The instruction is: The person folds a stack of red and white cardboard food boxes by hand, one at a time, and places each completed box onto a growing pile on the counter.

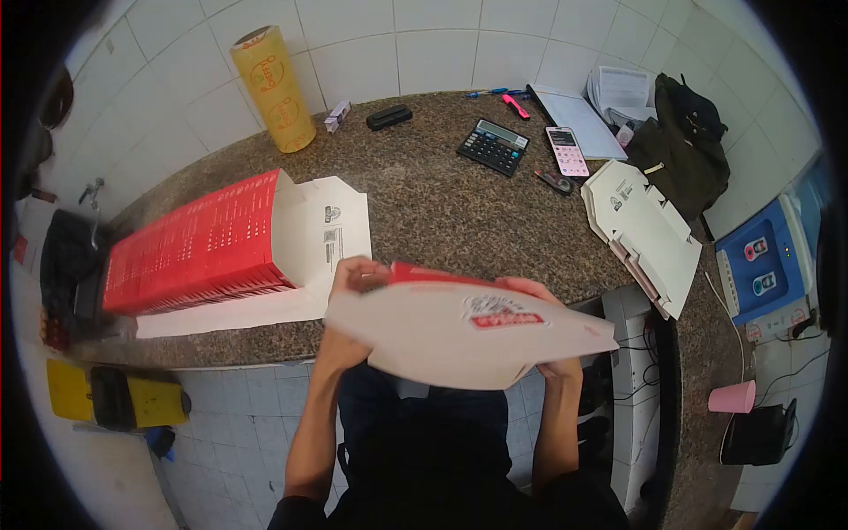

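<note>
A cardboard pizza box [433, 340], white with a red and black printed logo, is held between my two hands above the counter's front edge. It is partly folded, and a strip of its red side shows at the far edge. My left hand [360, 272] grips the left far corner, its fingers curled over the red flap. At the right, my right hand [530, 288] is wrapped around the box's edge, fingers on the far side and part of the palm hidden behind the cardboard. The near panel is slightly blurred.
Left on the granite counter [424, 194] lies a row of red folded boxes [208, 234]. Flat white boxes [649, 230] are stacked at the right. Behind stand a yellow film roll [274, 93], a calculator [493, 147], a phone [566, 151] and a dark bag [685, 146].
</note>
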`<state>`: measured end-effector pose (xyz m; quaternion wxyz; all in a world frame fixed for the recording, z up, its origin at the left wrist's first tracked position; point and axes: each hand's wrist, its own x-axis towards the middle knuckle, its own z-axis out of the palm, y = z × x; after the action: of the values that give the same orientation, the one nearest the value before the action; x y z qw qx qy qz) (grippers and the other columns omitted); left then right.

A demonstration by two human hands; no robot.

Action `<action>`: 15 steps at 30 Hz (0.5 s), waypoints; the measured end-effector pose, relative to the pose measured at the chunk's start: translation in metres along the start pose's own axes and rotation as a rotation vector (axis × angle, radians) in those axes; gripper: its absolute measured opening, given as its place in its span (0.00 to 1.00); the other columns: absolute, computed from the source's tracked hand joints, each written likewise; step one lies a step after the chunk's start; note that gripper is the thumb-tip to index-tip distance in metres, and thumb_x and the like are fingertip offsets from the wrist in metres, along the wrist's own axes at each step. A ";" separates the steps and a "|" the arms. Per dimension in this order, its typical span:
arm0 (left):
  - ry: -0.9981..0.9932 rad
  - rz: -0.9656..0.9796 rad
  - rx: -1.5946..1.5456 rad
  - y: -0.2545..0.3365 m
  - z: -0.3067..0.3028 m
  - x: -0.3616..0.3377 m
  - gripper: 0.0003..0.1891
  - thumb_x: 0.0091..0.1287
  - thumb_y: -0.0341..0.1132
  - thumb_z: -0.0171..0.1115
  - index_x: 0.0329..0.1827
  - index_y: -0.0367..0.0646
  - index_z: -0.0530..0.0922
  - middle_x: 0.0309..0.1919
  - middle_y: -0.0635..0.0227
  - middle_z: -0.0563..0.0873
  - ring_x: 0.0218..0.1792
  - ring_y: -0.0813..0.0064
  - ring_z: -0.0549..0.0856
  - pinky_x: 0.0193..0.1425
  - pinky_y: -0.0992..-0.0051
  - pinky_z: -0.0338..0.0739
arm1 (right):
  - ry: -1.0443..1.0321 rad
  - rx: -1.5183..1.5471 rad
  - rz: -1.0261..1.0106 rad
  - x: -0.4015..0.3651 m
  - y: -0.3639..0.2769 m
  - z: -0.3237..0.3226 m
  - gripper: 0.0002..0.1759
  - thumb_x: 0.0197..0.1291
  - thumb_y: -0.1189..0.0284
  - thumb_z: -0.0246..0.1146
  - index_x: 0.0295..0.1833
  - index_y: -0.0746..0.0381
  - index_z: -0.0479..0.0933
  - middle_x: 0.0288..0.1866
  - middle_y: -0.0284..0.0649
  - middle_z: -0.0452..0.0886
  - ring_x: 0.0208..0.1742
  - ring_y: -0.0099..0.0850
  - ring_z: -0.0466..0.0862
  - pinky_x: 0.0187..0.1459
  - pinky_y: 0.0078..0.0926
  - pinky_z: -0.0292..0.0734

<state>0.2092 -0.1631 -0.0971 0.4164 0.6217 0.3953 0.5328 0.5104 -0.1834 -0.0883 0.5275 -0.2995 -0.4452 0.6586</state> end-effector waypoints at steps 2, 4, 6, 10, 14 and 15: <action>-0.101 -0.199 -0.282 0.038 0.000 0.008 0.40 0.60 0.27 0.73 0.73 0.37 0.60 0.68 0.53 0.74 0.66 0.60 0.78 0.68 0.60 0.75 | -0.068 -0.306 -0.155 0.009 -0.003 0.001 0.31 0.60 0.63 0.72 0.66 0.66 0.75 0.72 0.51 0.73 0.70 0.41 0.77 0.70 0.38 0.74; -0.193 -0.170 -0.343 0.039 -0.005 0.008 0.40 0.61 0.28 0.73 0.75 0.37 0.60 0.71 0.52 0.73 0.69 0.58 0.76 0.70 0.59 0.74 | -0.114 -0.475 -0.357 0.012 -0.004 0.016 0.24 0.61 0.67 0.70 0.62 0.63 0.78 0.74 0.58 0.68 0.70 0.51 0.77 0.68 0.48 0.75; -0.245 -0.044 -0.227 0.033 -0.006 0.008 0.35 0.63 0.33 0.72 0.74 0.39 0.68 0.73 0.48 0.71 0.69 0.56 0.77 0.71 0.60 0.74 | -0.181 -0.445 -0.447 0.018 0.001 0.007 0.23 0.62 0.69 0.69 0.61 0.63 0.79 0.74 0.60 0.68 0.70 0.53 0.76 0.68 0.51 0.75; -0.191 0.206 -0.154 0.051 0.011 0.004 0.20 0.68 0.40 0.68 0.60 0.42 0.82 0.72 0.37 0.68 0.64 0.46 0.81 0.66 0.55 0.81 | -0.290 -0.404 -0.555 0.020 0.007 0.009 0.19 0.62 0.70 0.68 0.57 0.64 0.79 0.73 0.64 0.68 0.70 0.57 0.74 0.68 0.56 0.72; -0.132 0.297 -0.249 0.043 0.010 0.000 0.23 0.60 0.39 0.75 0.56 0.37 0.84 0.64 0.42 0.78 0.60 0.55 0.84 0.63 0.60 0.80 | -0.278 -0.518 -0.533 0.008 0.007 0.026 0.23 0.69 0.64 0.64 0.64 0.65 0.76 0.73 0.62 0.69 0.70 0.55 0.75 0.70 0.56 0.70; -0.126 0.297 -0.245 0.047 0.017 -0.004 0.23 0.60 0.39 0.75 0.56 0.37 0.84 0.64 0.42 0.78 0.60 0.55 0.84 0.63 0.60 0.80 | -0.058 -0.232 -0.465 -0.004 0.030 0.023 0.25 0.72 0.62 0.61 0.66 0.68 0.73 0.72 0.57 0.71 0.71 0.49 0.74 0.72 0.49 0.67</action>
<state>0.2282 -0.1843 -0.0561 0.4298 0.6497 0.2048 0.5926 0.4793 -0.1947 -0.1058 0.6140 -0.2287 -0.5894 0.4726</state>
